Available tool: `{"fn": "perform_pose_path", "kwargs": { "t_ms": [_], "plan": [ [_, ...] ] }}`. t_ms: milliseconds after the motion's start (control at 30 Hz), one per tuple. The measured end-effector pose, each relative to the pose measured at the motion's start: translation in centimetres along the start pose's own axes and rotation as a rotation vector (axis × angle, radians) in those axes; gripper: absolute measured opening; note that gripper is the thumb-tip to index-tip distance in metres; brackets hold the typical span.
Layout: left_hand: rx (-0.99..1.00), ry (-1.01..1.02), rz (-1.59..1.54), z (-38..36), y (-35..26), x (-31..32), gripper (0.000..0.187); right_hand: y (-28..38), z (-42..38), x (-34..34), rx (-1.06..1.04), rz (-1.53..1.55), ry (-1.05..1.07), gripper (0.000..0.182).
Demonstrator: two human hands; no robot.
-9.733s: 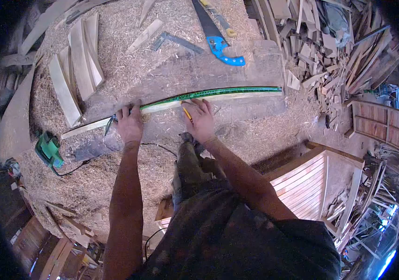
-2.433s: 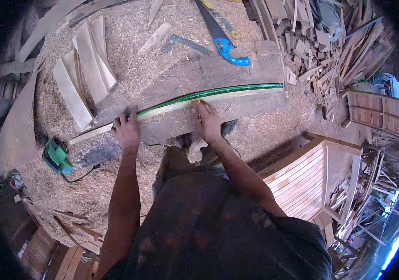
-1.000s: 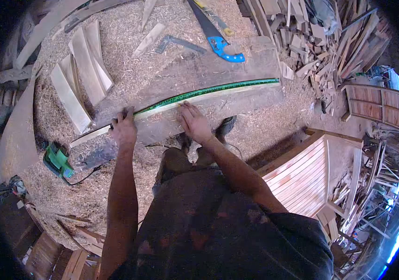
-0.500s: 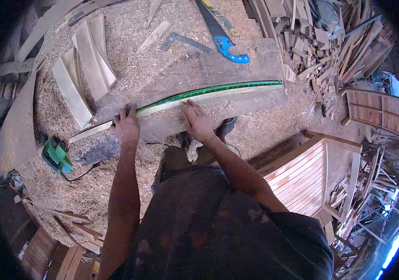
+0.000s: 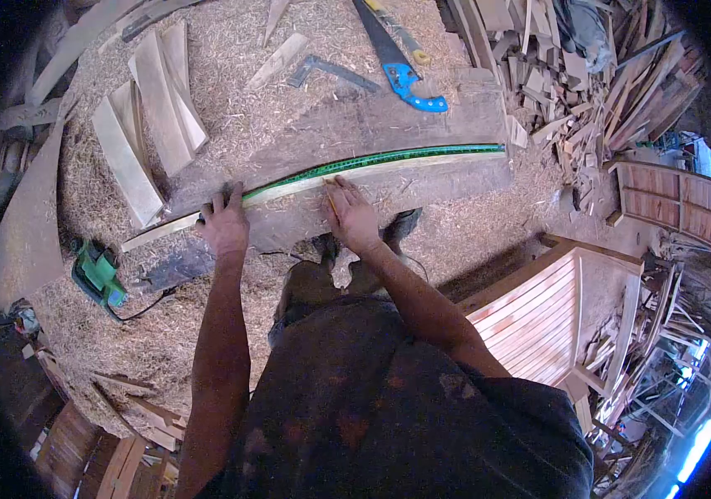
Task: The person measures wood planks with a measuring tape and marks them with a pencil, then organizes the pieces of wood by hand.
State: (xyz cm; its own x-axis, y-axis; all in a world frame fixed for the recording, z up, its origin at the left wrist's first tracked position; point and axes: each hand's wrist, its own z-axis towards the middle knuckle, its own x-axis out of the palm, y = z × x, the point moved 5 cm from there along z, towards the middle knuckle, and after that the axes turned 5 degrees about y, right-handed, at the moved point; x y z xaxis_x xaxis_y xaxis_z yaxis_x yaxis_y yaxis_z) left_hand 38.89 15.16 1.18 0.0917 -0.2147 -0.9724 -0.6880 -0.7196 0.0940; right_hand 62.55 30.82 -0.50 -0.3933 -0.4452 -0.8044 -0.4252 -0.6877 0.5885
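Note:
A long, narrow wooden strip (image 5: 289, 190) lies on the workbench board, with a green measuring tape (image 5: 364, 160) stretched along its far edge. Both look bowed through the wide lens. My left hand (image 5: 224, 226) is closed over the strip at the tape's left end, its fingers bent across the wood. Near the middle of the strip, my right hand (image 5: 352, 218) rests against the near edge, pinching a thin yellowish pencil (image 5: 332, 204) whose tip is close to the wood. The fingers' undersides are hidden.
Beyond the strip lie a blue-handled handsaw (image 5: 405, 83), a metal square (image 5: 335, 73) and several curved wooden pieces (image 5: 127, 154). A green power planer (image 5: 99, 274) with a cord sits at left. Slatted panels (image 5: 530, 308) stand at right; wood scraps (image 5: 551, 100) pile behind.
Both hands stay nearly in place on the strip. The pencil in my right hand has tilted slightly, and the view has shifted a little.

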Motion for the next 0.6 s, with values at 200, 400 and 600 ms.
{"fn": "perform_pose_path", "kwargs": {
  "t_ms": [200,400,600],
  "plan": [
    [-0.004,0.002,-0.003,0.0,-0.1,-0.1,0.057,0.9,0.3,-0.9,-0.071,-0.066,-0.082,0.038],
    [0.025,-0.056,-0.003,-0.3,-0.1,-0.3,0.056,1.1,0.7,-0.8,-0.070,-0.039,-0.093,0.037],
    [0.032,-0.067,-0.012,-0.3,-0.1,-0.1,0.055,1.0,0.7,-0.7,-0.043,-0.043,-0.101,0.034]
  ]
}}
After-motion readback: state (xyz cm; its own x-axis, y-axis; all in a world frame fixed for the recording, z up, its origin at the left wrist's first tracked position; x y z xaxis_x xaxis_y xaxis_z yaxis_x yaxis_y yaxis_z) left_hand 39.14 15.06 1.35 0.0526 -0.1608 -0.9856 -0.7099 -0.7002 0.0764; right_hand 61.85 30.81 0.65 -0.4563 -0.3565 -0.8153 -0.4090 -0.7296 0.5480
